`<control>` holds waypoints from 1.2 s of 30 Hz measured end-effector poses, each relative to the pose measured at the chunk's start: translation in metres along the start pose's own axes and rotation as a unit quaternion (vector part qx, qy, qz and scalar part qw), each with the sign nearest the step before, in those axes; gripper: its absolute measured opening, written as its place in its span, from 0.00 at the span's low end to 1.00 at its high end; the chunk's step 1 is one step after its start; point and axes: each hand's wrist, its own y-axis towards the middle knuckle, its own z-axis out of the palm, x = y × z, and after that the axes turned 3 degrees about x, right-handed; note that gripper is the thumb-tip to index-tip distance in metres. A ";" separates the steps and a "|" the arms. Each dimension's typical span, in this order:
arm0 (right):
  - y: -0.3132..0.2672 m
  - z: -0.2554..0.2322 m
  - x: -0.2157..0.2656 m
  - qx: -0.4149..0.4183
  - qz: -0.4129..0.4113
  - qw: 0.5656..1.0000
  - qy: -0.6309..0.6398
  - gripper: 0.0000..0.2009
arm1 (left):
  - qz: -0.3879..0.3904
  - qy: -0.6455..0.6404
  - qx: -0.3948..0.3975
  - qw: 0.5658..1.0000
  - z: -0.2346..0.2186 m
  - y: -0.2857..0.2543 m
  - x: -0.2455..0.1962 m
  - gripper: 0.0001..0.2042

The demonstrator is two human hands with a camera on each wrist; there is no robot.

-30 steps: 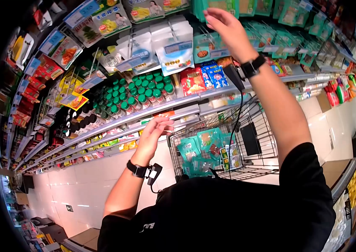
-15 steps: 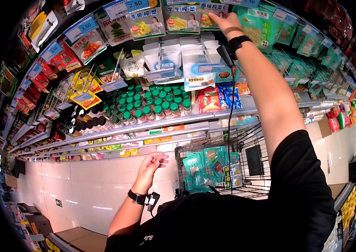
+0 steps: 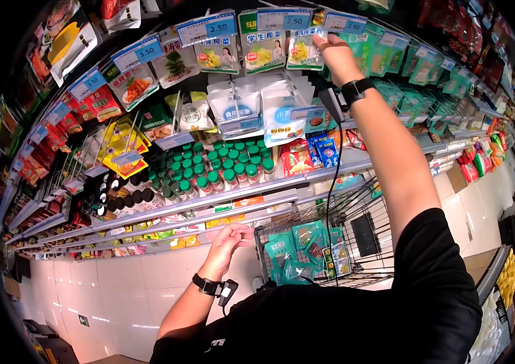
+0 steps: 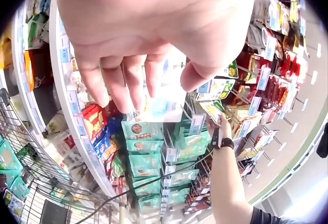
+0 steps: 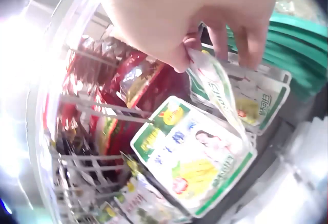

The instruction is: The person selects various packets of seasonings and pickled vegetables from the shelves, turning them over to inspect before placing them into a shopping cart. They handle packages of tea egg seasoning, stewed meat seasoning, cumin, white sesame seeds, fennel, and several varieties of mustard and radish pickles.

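My right hand [image 3: 338,59] pinches the edge of a hanging pickle packet [image 3: 304,53] under a price tag. In the right wrist view my right hand [image 5: 195,24] has thumb and fingers on a packet [image 5: 218,88] that bends away from those behind it; a similar packet [image 5: 192,157] hangs beside it. My left hand [image 3: 226,246] is held in the air left of the cart, fingers loosely bent and holding nothing. The left wrist view shows that left hand [image 4: 148,34] with fingers apart, and the right hand [image 4: 221,126] at a packet beyond.
A wire cart [image 3: 369,267] with several green packets [image 3: 281,249] stands against the shelf. White pouches [image 3: 284,112], green-capped jars [image 3: 230,176] and red and blue packets [image 3: 325,150] sit below the hanging rows. A cable [image 3: 330,206] hangs from the right wrist.
My right hand has moved from the green packets to a pickle packet and now pinches it, lifting its edge. The head view has shifted; my left hand stays empty.
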 end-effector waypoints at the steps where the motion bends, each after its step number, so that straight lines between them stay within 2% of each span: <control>1: -0.006 -0.006 0.011 0.015 0.029 0.997 0.065 0.18 | 0.004 0.000 0.005 1.000 -0.001 0.001 -0.003 0.13; 4: -0.022 -0.021 0.032 0.054 0.093 0.970 0.219 0.13 | 0.006 -0.013 0.037 0.999 -0.003 0.003 -0.013 0.14; 6: -0.037 -0.032 0.032 0.119 0.127 0.905 0.387 0.12 | 0.030 -0.004 0.074 0.997 -0.003 0.004 -0.021 0.13; 10: -0.098 -0.040 0.061 0.091 0.120 0.851 0.504 0.15 | 0.045 0.026 0.098 0.994 0.001 0.008 -0.042 0.14; 12: -0.130 -0.043 0.060 0.092 0.129 0.864 0.478 0.16 | 0.048 0.029 0.103 0.993 0.003 0.017 -0.054 0.14; 14: -0.167 -0.032 0.062 0.096 0.113 0.857 0.493 0.15 | 0.074 0.018 0.117 0.990 0.011 0.028 -0.073 0.15; 15: -0.186 -0.024 0.061 0.089 0.108 0.883 0.448 0.15 | 0.092 0.009 0.118 0.989 0.018 0.033 -0.085 0.17; 16: -0.190 -0.025 0.068 0.106 0.124 0.872 0.461 0.15 | 0.092 0.007 0.119 0.989 0.019 0.031 -0.084 0.19; 18: -0.230 -0.010 0.050 0.152 0.141 0.880 0.428 0.14 | 0.124 -0.037 0.097 0.987 0.037 0.041 -0.105 0.19; 20: -0.270 0.015 0.050 0.168 0.173 0.877 0.417 0.13 | 0.106 -0.086 0.135 0.982 0.050 0.046 -0.121 0.15; 22: -0.301 0.035 0.038 0.151 0.162 0.903 0.368 0.11 | 0.169 -0.041 0.125 0.977 0.052 0.061 -0.104 0.16; 23: -0.308 0.041 0.039 0.132 0.172 0.906 0.364 0.11 | 0.137 -0.064 0.101 0.983 0.050 0.063 -0.096 0.15; 25: -0.315 0.048 0.031 0.103 0.183 0.906 0.367 0.09 | 0.145 -0.085 0.101 0.980 0.048 0.061 -0.084 0.13; 26: -0.320 0.050 0.028 0.107 0.201 0.902 0.368 0.11 | 0.162 -0.089 0.110 0.977 0.047 0.060 -0.078 0.13; 29: -0.329 0.054 0.039 0.112 0.239 0.901 0.343 0.13 | 0.147 -0.096 0.129 0.976 0.043 0.053 -0.069 0.14; 32: -0.336 0.054 0.040 0.110 0.250 0.888 0.369 0.13 | 0.154 -0.109 0.136 0.973 0.043 0.050 -0.062 0.13; 36: -0.344 0.055 0.038 0.108 0.259 0.898 0.340 0.11 | 0.124 -0.117 0.134 0.976 0.036 0.048 -0.050 0.13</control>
